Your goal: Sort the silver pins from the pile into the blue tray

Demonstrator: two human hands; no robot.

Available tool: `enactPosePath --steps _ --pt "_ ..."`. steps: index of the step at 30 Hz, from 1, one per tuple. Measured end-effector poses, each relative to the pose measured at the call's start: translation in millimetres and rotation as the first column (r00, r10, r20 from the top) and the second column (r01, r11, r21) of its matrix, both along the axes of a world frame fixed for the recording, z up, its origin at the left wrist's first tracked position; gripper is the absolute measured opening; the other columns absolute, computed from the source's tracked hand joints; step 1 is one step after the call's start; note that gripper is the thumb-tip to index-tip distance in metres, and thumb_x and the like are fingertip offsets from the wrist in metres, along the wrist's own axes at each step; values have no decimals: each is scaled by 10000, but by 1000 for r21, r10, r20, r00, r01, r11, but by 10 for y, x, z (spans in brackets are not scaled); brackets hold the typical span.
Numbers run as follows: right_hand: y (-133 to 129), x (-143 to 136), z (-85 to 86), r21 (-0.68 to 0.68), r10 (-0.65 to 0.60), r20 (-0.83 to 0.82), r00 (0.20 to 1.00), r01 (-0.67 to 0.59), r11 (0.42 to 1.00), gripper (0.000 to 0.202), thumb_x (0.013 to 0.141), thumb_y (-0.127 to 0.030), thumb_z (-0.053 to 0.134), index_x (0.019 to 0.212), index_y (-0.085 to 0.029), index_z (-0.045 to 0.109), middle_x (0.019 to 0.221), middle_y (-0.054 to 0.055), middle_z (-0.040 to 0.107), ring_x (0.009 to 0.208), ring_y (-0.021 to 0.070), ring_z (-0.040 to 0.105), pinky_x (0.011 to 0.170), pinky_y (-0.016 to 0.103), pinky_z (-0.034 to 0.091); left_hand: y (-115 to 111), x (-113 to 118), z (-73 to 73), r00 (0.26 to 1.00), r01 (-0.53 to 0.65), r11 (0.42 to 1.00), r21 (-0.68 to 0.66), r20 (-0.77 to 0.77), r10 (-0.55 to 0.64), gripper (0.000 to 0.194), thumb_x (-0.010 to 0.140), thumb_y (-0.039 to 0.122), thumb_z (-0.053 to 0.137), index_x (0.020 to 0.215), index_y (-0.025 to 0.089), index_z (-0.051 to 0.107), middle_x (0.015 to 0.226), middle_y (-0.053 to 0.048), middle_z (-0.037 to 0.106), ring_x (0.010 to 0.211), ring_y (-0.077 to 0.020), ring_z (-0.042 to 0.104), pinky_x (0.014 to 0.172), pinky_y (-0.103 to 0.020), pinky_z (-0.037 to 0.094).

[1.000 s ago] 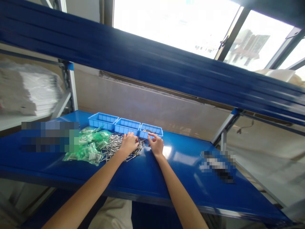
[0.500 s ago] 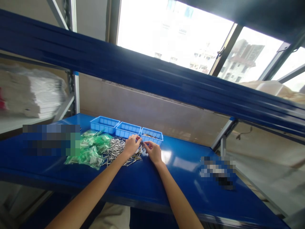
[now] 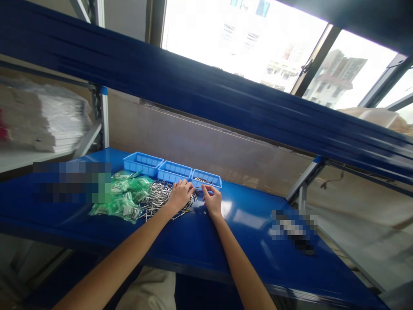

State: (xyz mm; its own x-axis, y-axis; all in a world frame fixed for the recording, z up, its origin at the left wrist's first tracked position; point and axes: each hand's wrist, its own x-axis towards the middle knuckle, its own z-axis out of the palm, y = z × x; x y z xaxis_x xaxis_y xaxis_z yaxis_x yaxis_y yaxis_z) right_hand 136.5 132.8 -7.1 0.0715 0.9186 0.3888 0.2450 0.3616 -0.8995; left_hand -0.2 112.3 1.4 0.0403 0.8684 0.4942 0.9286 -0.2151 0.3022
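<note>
Over the right part of the heap of thin metal pieces (image 3: 155, 199) on the table (image 3: 248, 245) the left hand (image 3: 180, 195) curls; the right hand (image 3: 213, 200) is just right of the heap, fingers bent. Whether either grip pinches a piece, I cannot tell. Green bags (image 3: 124, 203) lie left of the heap, blue trays (image 3: 167, 175) behind it. Picking through the heap seems the step in hand; the next move likely calls for a fine fingertip pinch.
</note>
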Motion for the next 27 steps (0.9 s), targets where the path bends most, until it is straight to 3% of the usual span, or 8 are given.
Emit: enactPosePath --steps 6,10,12,14,18,21,27 --pt "64 94 80 -159 -34 -181 983 5 987 403 675 -490 579 826 -123 650 694 60 658 447 125 560 367 211 450 -16 -52 20 997 -14 1000 -12 -78 13 177 815 272 446 826 185 599 916 -78 561 928 -230 487 796 -351 348" --pt "90 100 150 -101 97 -283 954 -130 986 439 697 -436 577 1039 -164 610 952 81 663 728 187 646 479 225 511 -15 -63 36 998 -51 999 -8 -37 51 178 808 257 443 876 187 592 928 -81 566 947 -236 480 816 -357 343" --pt "95 92 155 -91 154 -258 954 -183 979 499 696 -419 585 1138 -188 558 1084 83 618 792 193 642 489 217 512 -20 -64 43 998 -60 998 -23 -22 59 177 799 262 458 870 190 602 925 -80 569 948 -234 478 828 -359 339" --pt "88 77 135 -115 169 -171 971 -190 975 498 691 -412 587 1136 -190 562 1115 84 601 731 170 641 445 194 483 -29 -63 50 999 -50 998 -37 -23 49 172 781 290 487 818 198 628 914 -79 569 949 -236 476 835 -364 335" --pt "36 28 66 -118 173 -6 985 -173 978 385 699 -413 563 987 -170 641 938 64 660 512 109 579 367 187 403 -57 -63 67 998 -8 999 -38 -60 6 218 716 398 559 677 208 659 904 -80 567 961 -255 467 856 -387 319" --pt "-5 -11 39 -107 200 22 979 -197 975 365 692 -404 562 942 -154 652 846 53 666 436 90 531 368 199 393 -79 -71 83 996 -1 999 -52 -85 -4 265 669 458 584 648 204 657 872 -78 574 968 -269 459 866 -402 308" --pt "5 -18 33 -81 161 19 987 -158 984 365 700 -401 534 924 -138 653 854 62 664 420 78 504 388 203 404 -60 -80 88 998 -18 997 -72 -68 13 202 712 383 557 679 221 672 884 -66 590 960 -253 475 851 -387 320"
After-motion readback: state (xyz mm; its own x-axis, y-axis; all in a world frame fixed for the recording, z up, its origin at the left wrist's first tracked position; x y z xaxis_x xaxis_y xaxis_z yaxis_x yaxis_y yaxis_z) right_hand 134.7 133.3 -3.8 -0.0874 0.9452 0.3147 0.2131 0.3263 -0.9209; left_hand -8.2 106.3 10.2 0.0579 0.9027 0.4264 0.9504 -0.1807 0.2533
